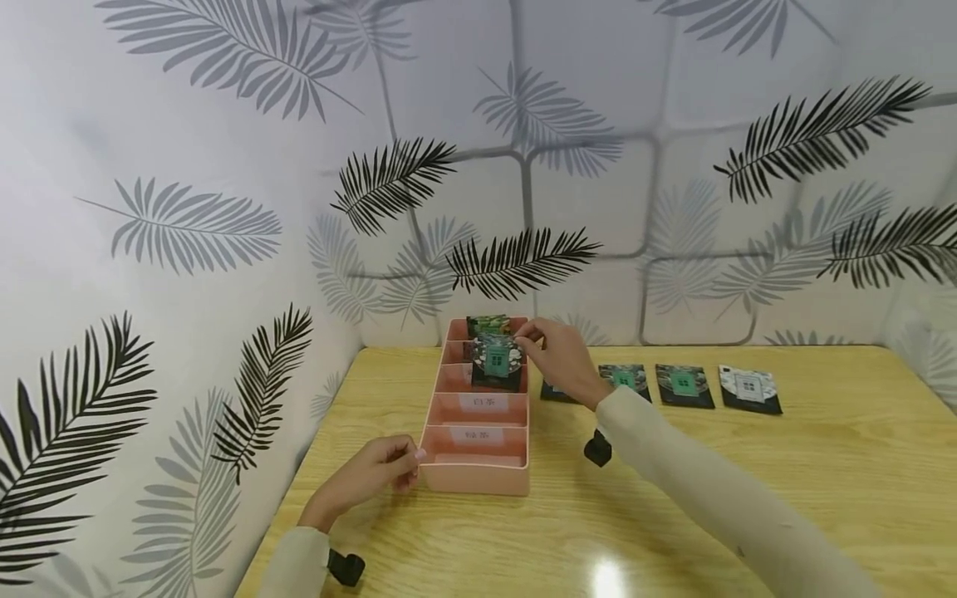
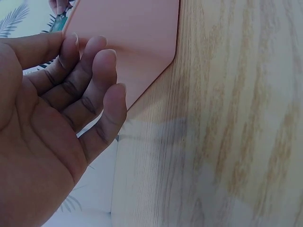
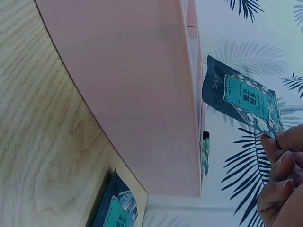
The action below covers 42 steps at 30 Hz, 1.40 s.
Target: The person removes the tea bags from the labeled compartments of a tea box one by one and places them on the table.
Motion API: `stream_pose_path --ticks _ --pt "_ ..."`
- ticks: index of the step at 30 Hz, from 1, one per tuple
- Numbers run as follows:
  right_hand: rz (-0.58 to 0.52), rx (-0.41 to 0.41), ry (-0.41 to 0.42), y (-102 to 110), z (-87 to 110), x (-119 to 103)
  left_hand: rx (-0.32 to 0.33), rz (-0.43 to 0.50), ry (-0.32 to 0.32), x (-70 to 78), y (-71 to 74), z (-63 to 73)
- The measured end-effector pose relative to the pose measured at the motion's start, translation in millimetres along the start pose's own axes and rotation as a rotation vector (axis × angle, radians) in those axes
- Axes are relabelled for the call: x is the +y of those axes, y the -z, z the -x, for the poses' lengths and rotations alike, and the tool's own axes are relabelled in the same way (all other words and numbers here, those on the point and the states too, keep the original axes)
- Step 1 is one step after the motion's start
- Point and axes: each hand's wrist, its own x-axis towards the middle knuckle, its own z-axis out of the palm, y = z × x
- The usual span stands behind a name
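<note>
A long pink divided box (image 1: 478, 479) stands on the table, with paper labels on some compartment walls. My right hand (image 1: 557, 353) pinches a tea packet (image 1: 497, 359) by its upper corner, over the farther compartments. That packet (image 3: 246, 98) is dark, with a teal label and a floral print, and it tilts above the rim in the right wrist view. At the near left corner of the box, my left hand (image 1: 381, 469) holds the rim between thumb and index finger. In the left wrist view the other fingers (image 2: 105, 66) curl loosely beside the box wall (image 2: 137, 38).
A green packet (image 1: 488, 324) stands in the farthest compartment. To the right of the box lie several packets in a row: one partly behind the right hand, a green-labelled one (image 1: 625, 379), another (image 1: 684, 385), and a white-and-black one (image 1: 750, 389). A patterned wall (image 1: 583, 282) closes off the back.
</note>
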Motion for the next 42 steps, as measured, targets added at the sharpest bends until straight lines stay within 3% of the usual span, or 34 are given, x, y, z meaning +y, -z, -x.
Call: stream_pose_path --ticks 16,31,42 --pt "0.016 0.062 -0.014 41.3 14.6 7.5 -0.018 -0.01 0.0 1.1 1.8 -1.3" --pt "0.067 0.072 -0.017 63.6 39.7 27.2 -0.017 -0.034 -0.013 -1.1 1.7 -2.6" --pt "0.083 -0.006 -0.117 70.0 69.2 44.5 -0.036 -0.021 -0.022 -0.7 0.3 -2.8"
